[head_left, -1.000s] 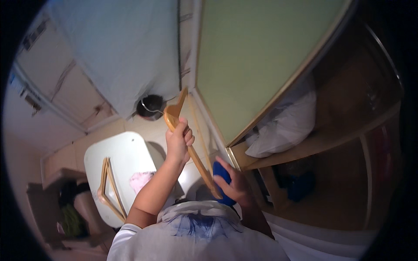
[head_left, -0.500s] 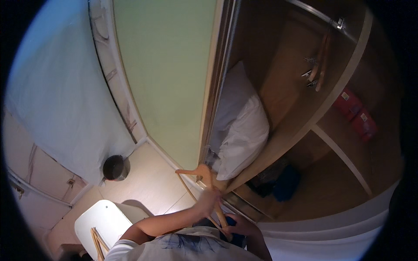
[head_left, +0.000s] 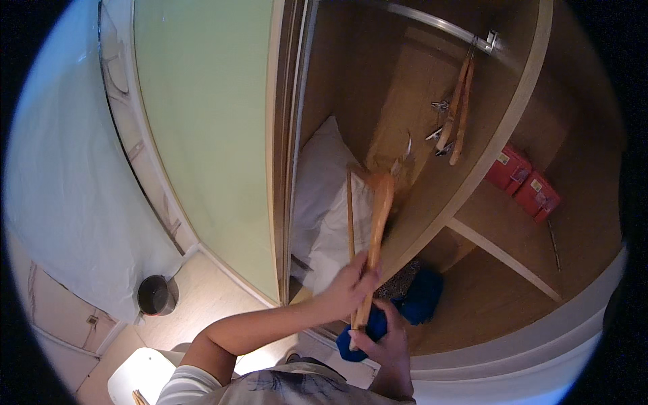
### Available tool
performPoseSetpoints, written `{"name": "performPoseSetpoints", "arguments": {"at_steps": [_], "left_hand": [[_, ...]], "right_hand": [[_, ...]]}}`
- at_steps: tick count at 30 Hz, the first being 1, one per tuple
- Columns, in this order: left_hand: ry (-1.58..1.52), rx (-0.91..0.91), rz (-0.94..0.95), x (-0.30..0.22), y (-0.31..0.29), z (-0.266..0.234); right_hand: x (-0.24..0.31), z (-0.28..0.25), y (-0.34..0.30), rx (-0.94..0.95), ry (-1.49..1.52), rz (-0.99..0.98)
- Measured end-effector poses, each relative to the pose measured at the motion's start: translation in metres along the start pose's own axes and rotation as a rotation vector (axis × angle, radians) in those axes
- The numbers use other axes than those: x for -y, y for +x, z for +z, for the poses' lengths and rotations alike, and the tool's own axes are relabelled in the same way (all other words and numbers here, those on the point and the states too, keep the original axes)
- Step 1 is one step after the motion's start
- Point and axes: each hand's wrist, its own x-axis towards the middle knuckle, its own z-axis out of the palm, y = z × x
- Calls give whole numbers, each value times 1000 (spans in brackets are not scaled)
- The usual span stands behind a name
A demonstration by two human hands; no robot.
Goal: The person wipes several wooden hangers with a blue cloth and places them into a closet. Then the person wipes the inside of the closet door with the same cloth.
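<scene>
The left hand was closed round a wooden hanger, raised into the wardrobe; the right hand gripped a blue cloth. The hanger's hook pointed toward the rail, beside two hung hangers; tilting it squarely would seat it best.

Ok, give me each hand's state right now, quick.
Left hand: closed on the wooden hanger.
Right hand: fingers closed around blue fabric.

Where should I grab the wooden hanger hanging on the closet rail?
Probably grip the wooden hanger by its long arm, just below the metal hook, coming from the open front of the wardrobe. It hangs edge-on from the rail, with clips lower down in the way.
</scene>
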Motion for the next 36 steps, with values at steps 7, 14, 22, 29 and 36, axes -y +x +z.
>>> {"name": "performPoseSetpoints", "arguments": {"at_steps": [7, 14, 22, 29, 36], "left_hand": [[-160, -36, 146, -71, 76, -39], [99, -7, 443, -115, 143, -49], [-187, 137, 398, -148, 201, -67], [-300, 223, 353, -151, 252, -69], [-404, 267, 283, -140, 269, -56]], "right_hand": [[40, -1, 74, -195, -152, -426], [51, -5, 158, -653, -504, -726], [65, -22, 235, -916, -517, -718], [72, -36, 272, -984, -632, -541], [75, -43, 271, -952, -559, -377]]}}
